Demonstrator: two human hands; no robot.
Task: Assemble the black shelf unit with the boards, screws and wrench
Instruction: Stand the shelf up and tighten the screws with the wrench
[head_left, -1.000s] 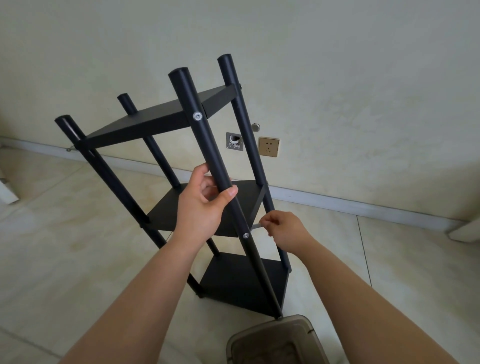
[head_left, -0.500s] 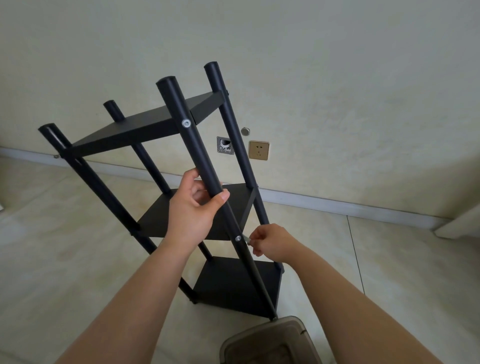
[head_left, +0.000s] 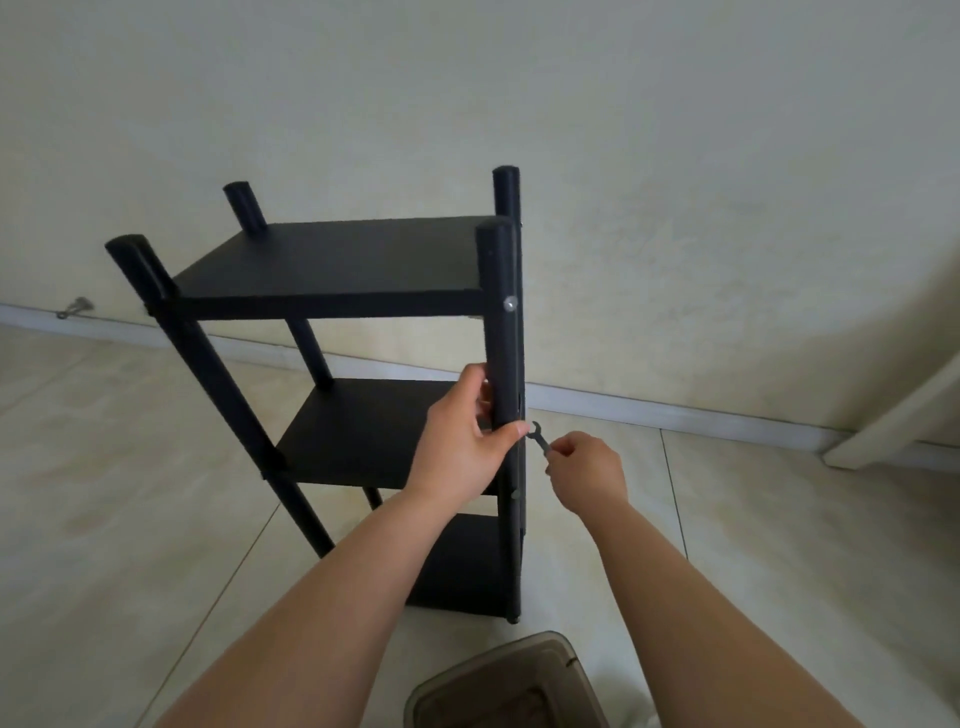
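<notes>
Wrench (head_left: 538, 438) pinched in right grip (head_left: 587, 470), beside post (head_left: 503, 364).

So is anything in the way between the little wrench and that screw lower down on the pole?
Nothing visible blocks it. The wrench, pinched by the right hand, sits above the screw with open space between.

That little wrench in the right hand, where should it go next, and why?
Probably down to the screw at the middle board. The right hand pinches the wrench beside the front post, its open end above that screw and on nothing, while the left hand grips the post to steady the shelf unit.
</notes>
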